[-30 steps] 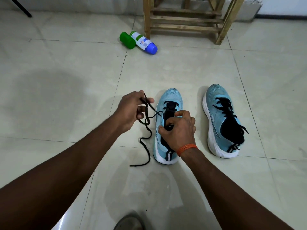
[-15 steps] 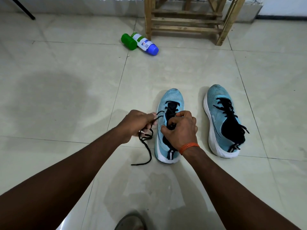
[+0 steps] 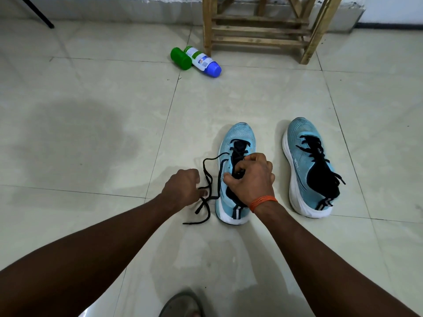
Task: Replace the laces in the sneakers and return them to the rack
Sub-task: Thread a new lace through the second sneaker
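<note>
Two light-blue sneakers with white soles stand on the tiled floor. The nearer sneaker [image 3: 240,136] is at centre, and my right hand [image 3: 251,177] grips its upper, thumb on the side and fingers curled into the black opening. A loose black lace [image 3: 207,172] runs out of its front eyelets and loops down to the floor on its left. My left hand [image 3: 183,188] is low beside that sneaker, its fingers curled round the lace. The other sneaker [image 3: 302,133] stands to the right, fully laced in black.
A wooden rack [image 3: 258,40] stands against the back wall. A green bottle [image 3: 180,58] and a white bottle with a blue cap [image 3: 206,62] lie on the floor left of it. A black tripod leg [image 3: 36,12] is at top left. A sandalled foot [image 3: 180,305] shows at the bottom edge.
My left hand has come down and toward me with the lace, from above the sneaker's toe to near the floor. The lace now hangs slack in a loop. My right hand stayed on the sneaker.
</note>
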